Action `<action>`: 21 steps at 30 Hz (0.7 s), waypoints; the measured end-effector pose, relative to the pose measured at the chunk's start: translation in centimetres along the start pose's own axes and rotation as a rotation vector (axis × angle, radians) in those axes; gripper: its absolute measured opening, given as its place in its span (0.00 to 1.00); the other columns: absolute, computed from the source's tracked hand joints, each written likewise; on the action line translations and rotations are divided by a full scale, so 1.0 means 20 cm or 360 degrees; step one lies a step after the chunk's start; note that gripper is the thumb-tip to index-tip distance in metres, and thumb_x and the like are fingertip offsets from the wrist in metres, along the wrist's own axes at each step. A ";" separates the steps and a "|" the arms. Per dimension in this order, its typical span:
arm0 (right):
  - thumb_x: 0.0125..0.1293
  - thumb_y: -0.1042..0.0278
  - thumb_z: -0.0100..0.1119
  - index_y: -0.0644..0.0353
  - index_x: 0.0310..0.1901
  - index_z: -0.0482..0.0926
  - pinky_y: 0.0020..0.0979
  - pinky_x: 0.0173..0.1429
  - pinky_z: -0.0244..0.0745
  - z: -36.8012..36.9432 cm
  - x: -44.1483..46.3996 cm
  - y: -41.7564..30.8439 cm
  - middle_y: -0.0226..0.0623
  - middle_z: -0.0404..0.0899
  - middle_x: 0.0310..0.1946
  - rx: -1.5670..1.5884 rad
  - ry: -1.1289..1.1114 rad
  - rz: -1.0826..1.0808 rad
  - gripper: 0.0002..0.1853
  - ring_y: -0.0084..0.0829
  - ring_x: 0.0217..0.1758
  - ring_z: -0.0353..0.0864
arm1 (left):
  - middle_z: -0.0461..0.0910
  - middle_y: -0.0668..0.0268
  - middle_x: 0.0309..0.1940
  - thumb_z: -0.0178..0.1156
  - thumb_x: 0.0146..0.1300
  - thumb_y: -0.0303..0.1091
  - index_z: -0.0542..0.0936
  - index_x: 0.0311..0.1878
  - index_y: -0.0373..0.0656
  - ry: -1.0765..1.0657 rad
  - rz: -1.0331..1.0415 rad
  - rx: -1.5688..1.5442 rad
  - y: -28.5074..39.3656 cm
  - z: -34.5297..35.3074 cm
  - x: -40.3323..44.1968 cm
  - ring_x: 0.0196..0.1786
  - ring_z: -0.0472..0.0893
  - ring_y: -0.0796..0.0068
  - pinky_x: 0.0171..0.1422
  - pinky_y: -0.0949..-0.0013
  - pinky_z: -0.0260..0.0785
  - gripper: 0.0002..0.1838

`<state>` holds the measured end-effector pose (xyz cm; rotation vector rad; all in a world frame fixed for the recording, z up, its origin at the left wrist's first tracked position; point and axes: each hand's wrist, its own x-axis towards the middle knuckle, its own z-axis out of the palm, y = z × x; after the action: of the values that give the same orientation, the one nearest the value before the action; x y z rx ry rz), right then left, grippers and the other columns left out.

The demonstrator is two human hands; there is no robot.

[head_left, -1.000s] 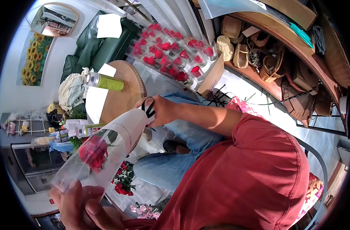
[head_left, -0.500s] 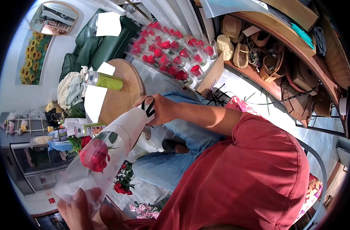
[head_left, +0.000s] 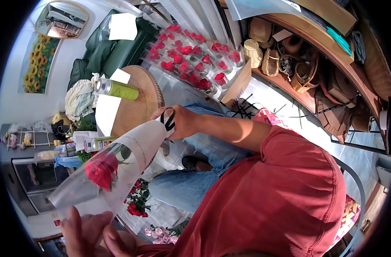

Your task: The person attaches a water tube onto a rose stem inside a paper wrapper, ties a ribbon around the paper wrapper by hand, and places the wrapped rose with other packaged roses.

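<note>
My right hand [head_left: 178, 123] is closed round the narrow base of a cone-shaped wrapper [head_left: 139, 145], white near the base and clear towards its wide end. A black ribbon loop [head_left: 166, 119] shows beside its fingers. Inside the clear part lies a single red rose [head_left: 102, 170] with green leaves. My left hand [head_left: 90, 233] is at the lower left, just below the wide end, its fingers slightly bent and apart. Nothing shows between them.
A round wooden table [head_left: 137, 98] bears a green can [head_left: 118, 89] and white paper. Many wrapped red roses [head_left: 187, 58] stand beyond it. Baskets [head_left: 305, 75] fill a shelf at upper right. Loose red roses [head_left: 137, 201] and pink flowers [head_left: 163, 233] are below my legs.
The fingers of my left hand have come off the wrapper's plastic and moved slightly down. The wrapper's wide end has shifted a little to the left. My right hand has kept its hold.
</note>
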<state>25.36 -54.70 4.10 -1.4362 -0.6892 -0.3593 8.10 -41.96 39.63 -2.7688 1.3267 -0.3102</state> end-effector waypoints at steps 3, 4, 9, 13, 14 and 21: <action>0.41 0.68 0.83 0.59 0.51 0.79 0.33 0.53 0.84 0.00 0.00 0.00 0.36 0.84 0.50 -0.0036 -0.0048 0.0006 0.32 0.38 0.48 0.88 | 0.81 0.39 0.57 0.53 0.74 0.16 0.63 0.71 0.19 0.0097 0.0128 -0.0458 -0.13 -0.02 0.04 0.49 0.89 0.60 0.56 0.65 0.87 0.25; 0.41 0.68 0.83 0.59 0.51 0.79 0.33 0.53 0.84 0.00 0.00 0.00 0.36 0.84 0.50 -0.0030 -0.0052 -0.0001 0.32 0.38 0.48 0.88 | 0.81 0.38 0.57 0.54 0.74 0.16 0.65 0.69 0.18 0.0247 0.0052 -0.0519 -0.13 0.00 0.05 0.48 0.89 0.59 0.54 0.66 0.87 0.23; 0.41 0.66 0.83 0.61 0.49 0.79 0.32 0.53 0.83 0.00 -0.01 -0.01 0.35 0.83 0.53 0.0014 -0.0078 0.0024 0.31 0.36 0.47 0.87 | 0.84 0.34 0.47 0.58 0.74 0.19 0.71 0.65 0.17 0.0660 -0.0168 -0.0570 -0.16 0.06 0.06 0.43 0.90 0.58 0.44 0.69 0.85 0.20; 0.42 0.65 0.83 0.61 0.50 0.79 0.32 0.53 0.83 0.00 -0.02 -0.02 0.35 0.84 0.52 0.0005 -0.0076 -0.0007 0.31 0.34 0.47 0.88 | 0.81 0.60 0.34 0.54 0.75 0.35 0.78 0.61 0.29 0.0819 -0.0711 -0.0074 -0.08 0.08 0.09 0.39 0.77 0.73 0.49 0.71 0.67 0.20; 0.42 0.65 0.83 0.60 0.53 0.79 0.32 0.53 0.83 -0.01 -0.03 -0.04 0.35 0.84 0.52 -0.0044 -0.0101 -0.0006 0.34 0.34 0.47 0.88 | 0.81 0.59 0.35 0.54 0.75 0.34 0.77 0.62 0.29 0.0826 -0.0669 -0.0109 -0.10 0.08 0.08 0.40 0.77 0.72 0.51 0.71 0.67 0.20; 0.41 0.56 0.87 0.59 0.69 0.72 0.36 0.61 0.80 -0.06 -0.09 -0.21 0.43 0.83 0.56 0.0178 -0.0487 -0.0213 0.51 0.41 0.56 0.86 | 0.81 0.63 0.28 0.61 0.69 0.35 0.79 0.47 0.43 0.0616 0.0040 -0.0692 -0.60 -0.13 -0.15 0.35 0.68 0.71 0.47 0.61 0.58 0.08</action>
<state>21.55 -56.66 6.25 -1.3550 -1.0409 -0.2016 14.91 -32.05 43.28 -3.1568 1.6883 -0.6567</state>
